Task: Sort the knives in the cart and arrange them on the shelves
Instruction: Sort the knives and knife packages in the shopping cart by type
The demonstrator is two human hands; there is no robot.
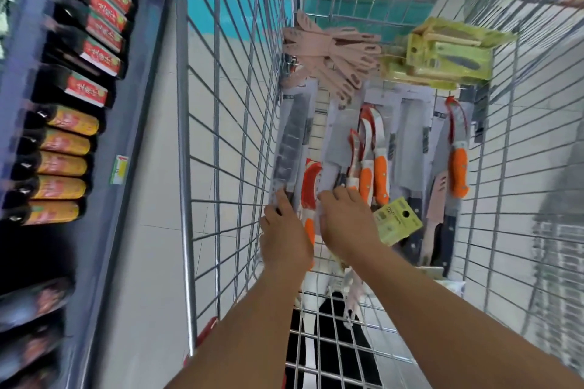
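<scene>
Head view shows sorting barely begun: most knives [373,148] lie loose in the cart [227,104], left hand [284,230] grasping a packaged cleaver [289,148], right hand [344,218] pinching another pack, shelf [139,136] waiting alongside.

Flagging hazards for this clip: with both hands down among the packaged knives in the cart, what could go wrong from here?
1. The left hand holds the dark cleaver pack by its near end only; the long pack could tip or slip from that grip.
2. The right hand reaches into overlapping orange-handled knives; lifting one may drag its neighbours.
3. The pink knives are heaped loosely at the far end and could slide through the cart's wire wall.
</scene>
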